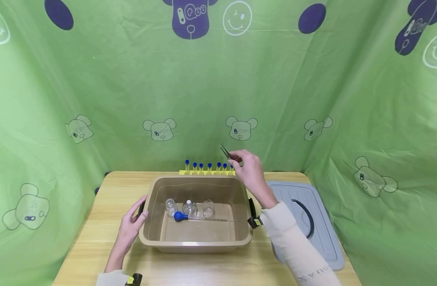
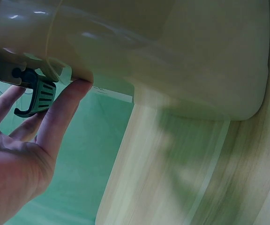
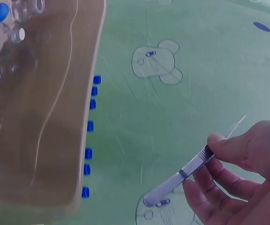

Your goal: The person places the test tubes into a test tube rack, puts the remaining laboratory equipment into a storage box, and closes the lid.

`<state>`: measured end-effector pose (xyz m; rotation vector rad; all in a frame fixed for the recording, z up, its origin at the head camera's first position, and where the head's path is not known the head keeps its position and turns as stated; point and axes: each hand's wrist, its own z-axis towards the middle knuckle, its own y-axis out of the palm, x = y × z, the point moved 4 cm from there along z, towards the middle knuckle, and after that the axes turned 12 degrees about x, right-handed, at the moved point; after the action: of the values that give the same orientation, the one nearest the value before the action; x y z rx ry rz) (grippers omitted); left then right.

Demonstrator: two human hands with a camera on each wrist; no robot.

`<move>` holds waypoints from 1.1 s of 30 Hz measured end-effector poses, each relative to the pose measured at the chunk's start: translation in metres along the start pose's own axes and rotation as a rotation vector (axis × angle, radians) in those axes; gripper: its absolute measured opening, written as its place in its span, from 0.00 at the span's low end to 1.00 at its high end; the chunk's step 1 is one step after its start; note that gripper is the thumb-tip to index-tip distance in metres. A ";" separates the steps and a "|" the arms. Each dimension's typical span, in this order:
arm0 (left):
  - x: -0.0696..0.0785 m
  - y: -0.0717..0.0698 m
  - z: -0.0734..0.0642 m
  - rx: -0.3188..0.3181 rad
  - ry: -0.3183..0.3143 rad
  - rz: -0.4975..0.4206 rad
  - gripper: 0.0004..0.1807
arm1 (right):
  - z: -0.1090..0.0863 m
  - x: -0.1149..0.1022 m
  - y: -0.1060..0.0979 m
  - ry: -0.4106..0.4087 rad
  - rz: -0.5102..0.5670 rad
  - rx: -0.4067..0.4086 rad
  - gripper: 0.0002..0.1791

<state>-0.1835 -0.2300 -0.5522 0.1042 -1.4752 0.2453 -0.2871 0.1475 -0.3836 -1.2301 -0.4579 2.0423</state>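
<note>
My right hand (image 1: 250,169) is raised above the box's far right corner and pinches slim metal tweezers (image 3: 186,171) by their ribbed part. My left hand (image 1: 130,226) is at the left side of the brown plastic box (image 1: 195,244). In the left wrist view its fingers are mostly straight about the black side handle (image 2: 40,96), and one digit touches the wall. Inside the box are a small glass jar (image 1: 171,207), a round glass bottle with a white stopper (image 1: 189,208), a glass beaker (image 1: 208,209) and a pipette with a blue bulb (image 1: 180,216).
Behind the box stands a yellow rack (image 1: 182,172) with several blue-capped tubes (image 1: 201,167). A grey lid (image 1: 325,234) with a black handle (image 1: 307,216) lies on the wooden table (image 1: 111,198), partly under my right forearm. Green curtains surround the table.
</note>
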 end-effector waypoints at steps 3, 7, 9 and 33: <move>0.000 0.000 0.000 -0.003 0.004 0.001 0.28 | -0.001 -0.007 0.010 -0.001 0.010 -0.027 0.15; 0.000 0.000 0.001 -0.002 0.005 0.001 0.28 | -0.004 -0.016 0.023 -0.014 0.028 -0.054 0.15; 0.000 0.000 0.001 0.000 0.003 0.000 0.28 | -0.006 -0.020 0.028 -0.030 0.034 -0.059 0.15; -0.002 -0.001 0.001 -0.004 0.037 0.007 0.28 | -0.035 -0.028 0.101 -0.183 -0.015 -0.344 0.19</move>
<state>-0.1846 -0.2310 -0.5540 0.0908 -1.4392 0.2494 -0.2871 0.0551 -0.4446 -1.2316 -0.9345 2.1317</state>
